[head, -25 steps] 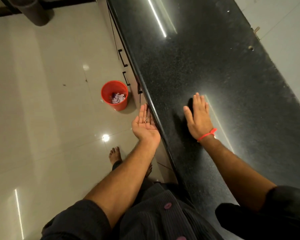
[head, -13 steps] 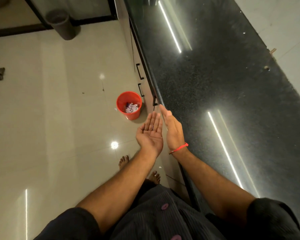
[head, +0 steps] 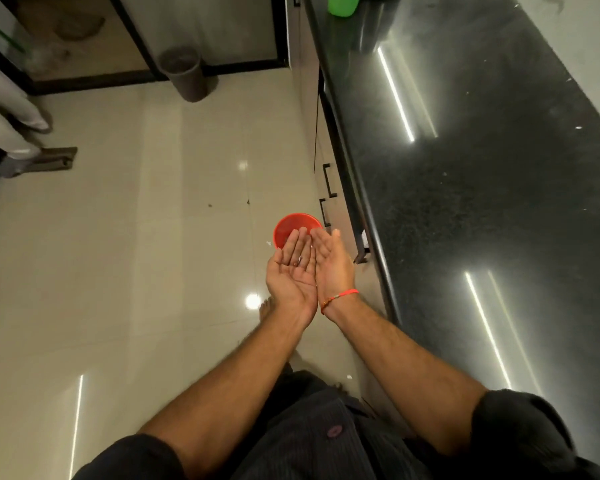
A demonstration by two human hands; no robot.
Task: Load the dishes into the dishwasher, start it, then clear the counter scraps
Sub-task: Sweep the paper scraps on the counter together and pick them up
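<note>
Two cupped hands, left hand (head: 291, 271) and right hand (head: 333, 265), above one red bucket (head: 288, 226).

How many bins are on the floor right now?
2. A red bucket stands by the cabinet, partly behind the cupped left hand and right hand. A dark grey bin stands farther off by the glass door. Others may be out of frame.

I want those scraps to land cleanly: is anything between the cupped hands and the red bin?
Nothing visible: the left hand and right hand, both open, sit right over the bin, its mouth uncovered.
</note>
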